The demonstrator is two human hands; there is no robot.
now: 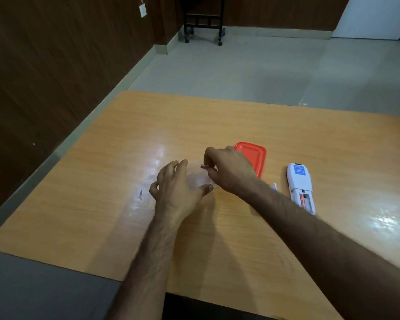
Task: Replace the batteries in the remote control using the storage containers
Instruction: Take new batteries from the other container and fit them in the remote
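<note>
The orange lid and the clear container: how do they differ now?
The orange lid is opaque and bright; the clear container is see-through and faint. The lid lies free on the table; the left hand steadies the container while the right hand reaches into it. Both rest on the table.

White remote control (300, 183) lying back-up at right of surface (102, 181), blue label near far end, battery compartment open at near end with one copper-coloured battery (302, 200) seated inside. Clear plastic container (198, 179) at centre, lidless, blurred, partly hidden. Orange-red lid (255, 155) flat just behind it, left of remote. Small battery (204, 166) above container, pinkish end showing, rest hidden.
</note>
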